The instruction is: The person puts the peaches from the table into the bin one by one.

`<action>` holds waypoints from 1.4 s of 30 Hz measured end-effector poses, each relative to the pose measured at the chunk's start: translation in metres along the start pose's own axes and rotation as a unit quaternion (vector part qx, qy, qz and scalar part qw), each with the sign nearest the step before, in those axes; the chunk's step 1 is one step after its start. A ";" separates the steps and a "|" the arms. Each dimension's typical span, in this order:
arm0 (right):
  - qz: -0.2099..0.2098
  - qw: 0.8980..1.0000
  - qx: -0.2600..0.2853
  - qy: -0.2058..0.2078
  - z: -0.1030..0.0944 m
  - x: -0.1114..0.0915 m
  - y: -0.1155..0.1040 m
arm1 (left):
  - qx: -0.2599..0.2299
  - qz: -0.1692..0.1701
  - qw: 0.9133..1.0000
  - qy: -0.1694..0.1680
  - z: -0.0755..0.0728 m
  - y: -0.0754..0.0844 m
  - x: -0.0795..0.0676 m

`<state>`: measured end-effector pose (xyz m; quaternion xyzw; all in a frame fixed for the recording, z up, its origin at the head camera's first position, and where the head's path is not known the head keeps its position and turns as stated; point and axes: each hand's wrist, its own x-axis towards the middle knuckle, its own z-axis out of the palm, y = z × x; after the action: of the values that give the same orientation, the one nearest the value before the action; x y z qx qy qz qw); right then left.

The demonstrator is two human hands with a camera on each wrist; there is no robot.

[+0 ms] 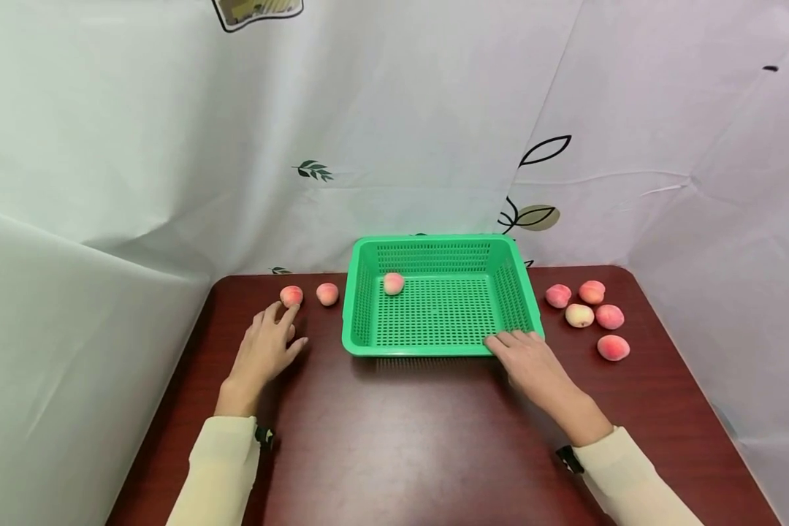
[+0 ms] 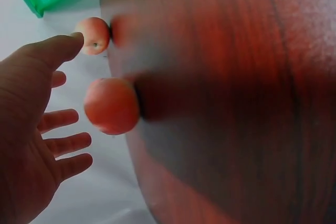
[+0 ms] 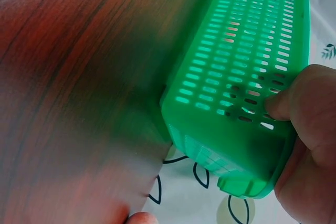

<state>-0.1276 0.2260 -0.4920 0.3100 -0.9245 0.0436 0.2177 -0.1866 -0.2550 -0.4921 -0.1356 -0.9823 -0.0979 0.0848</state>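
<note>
My left hand (image 1: 263, 349) reaches toward a red-and-yellow peach (image 1: 291, 295) at the table's back left. In the left wrist view its thumb and fingers (image 2: 67, 142) are spread beside that peach (image 2: 112, 106), with a gap between. A second peach (image 1: 327, 294) sits just right of it. My right hand (image 1: 531, 364) grips the front right corner of a green plastic basket (image 1: 427, 351), its fingers over the rim and its thumb (image 3: 286, 103) against the slotted outer wall. One peach (image 1: 394, 283) lies inside the basket, toward its back left.
Several peaches lie right of the basket, among them a pale yellow one (image 1: 579, 315) and a red one (image 1: 614, 348) nearer the front. The dark red wooden table (image 1: 394, 438) is bordered by a white curtain (image 1: 421, 131) with leaf prints at the back and sides.
</note>
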 end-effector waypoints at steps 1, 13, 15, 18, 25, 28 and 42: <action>-0.001 1.000 0.001 0.002 0.000 0.000 0.000 | -0.004 -0.005 1.000 -0.004 0.001 -0.001 -0.001; -0.006 1.000 0.002 0.017 0.001 0.001 0.000 | -0.052 -0.020 0.998 -0.038 0.015 -0.006 0.000; -0.005 1.000 0.002 0.017 0.001 0.001 -0.001 | -0.054 -0.010 0.998 -0.023 0.015 -0.006 0.000; -0.004 1.000 0.000 0.015 0.000 0.002 -0.001 | -0.055 -0.005 0.998 -0.014 0.016 -0.007 0.000; -0.002 1.000 0.000 0.016 0.001 0.001 -0.001 | -0.056 -0.015 0.998 -0.026 0.019 -0.007 0.000; -0.004 1.000 -0.001 0.021 0.001 0.001 -0.001 | -0.046 -0.012 0.999 -0.023 0.021 -0.008 0.001; -0.001 1.000 0.000 0.013 0.001 0.001 0.000 | -0.056 -0.020 0.998 -0.021 0.019 -0.010 0.003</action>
<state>-0.1286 0.2247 -0.4920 0.3105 -0.9212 0.0476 0.2295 -0.1950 -0.2600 -0.5112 -0.1224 -0.9794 -0.1515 0.0541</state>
